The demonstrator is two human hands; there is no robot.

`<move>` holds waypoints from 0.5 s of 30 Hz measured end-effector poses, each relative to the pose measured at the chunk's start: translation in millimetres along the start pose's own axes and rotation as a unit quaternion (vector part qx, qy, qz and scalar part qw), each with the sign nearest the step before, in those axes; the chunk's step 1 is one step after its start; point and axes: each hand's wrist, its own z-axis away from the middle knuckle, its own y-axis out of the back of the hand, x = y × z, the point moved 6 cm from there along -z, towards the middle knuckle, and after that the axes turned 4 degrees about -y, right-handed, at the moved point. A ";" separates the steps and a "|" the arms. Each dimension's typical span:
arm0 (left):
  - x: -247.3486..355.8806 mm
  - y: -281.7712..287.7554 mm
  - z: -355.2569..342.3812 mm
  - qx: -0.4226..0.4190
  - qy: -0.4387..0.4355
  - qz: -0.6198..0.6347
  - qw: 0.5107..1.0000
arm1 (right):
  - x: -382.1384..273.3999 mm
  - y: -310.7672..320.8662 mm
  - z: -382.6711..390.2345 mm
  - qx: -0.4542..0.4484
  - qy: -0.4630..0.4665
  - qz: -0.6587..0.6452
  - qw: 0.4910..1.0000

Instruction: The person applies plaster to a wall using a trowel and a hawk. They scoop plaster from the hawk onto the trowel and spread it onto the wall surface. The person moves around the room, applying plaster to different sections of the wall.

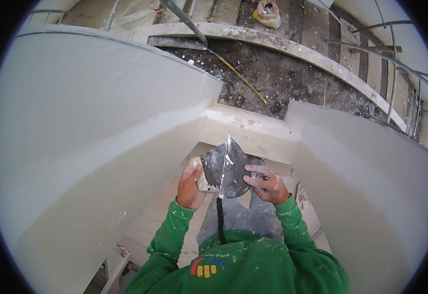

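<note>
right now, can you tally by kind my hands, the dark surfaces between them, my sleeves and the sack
hands: 2 (left hand, right hand)
plaster-smeared dark surfaces: 2 (left surface, right surface; one tool or two, unclear)
green sleeves: 2 (left sleeve, right sleeve)
yellow-and-white sack: 1
total: 7

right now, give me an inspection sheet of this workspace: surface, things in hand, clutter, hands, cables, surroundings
surface: left wall and right wall pale above, darker beige lower down
things in hand: dark left piece and dark right piece, white-smeared, meeting along an edge; cannot tell if joined
clutter: yellow-and-white sack open on planks; thin stick on dark, white-specked ground
hands: left hand grips the left piece; right hand has fingers on the right piece
cables: nothing certain; black strip at the waist, cord or strap unclear
surroundings: metal pole and curved ledge beyond the walls
</note>
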 end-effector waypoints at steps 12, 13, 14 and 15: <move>-194.8 193.7 15.7 0.159 -0.038 -0.341 0.926 | 409.0 -84.9 -161.4 0.011 -0.461 -0.399 0.793; -209.3 205.9 20.1 0.154 -0.018 -0.406 0.901 | 452.2 -103.6 -186.8 0.013 -0.471 -0.393 0.790; -219.6 218.4 21.3 0.149 -0.001 -0.467 0.872 | 488.0 -123.1 -212.2 -0.017 -0.483 -0.397 0.780; -220.6 221.1 19.4 0.148 0.005 -0.485 0.862 | 519.3 -139.7 -225.8 -0.045 -0.495 -0.401 0.769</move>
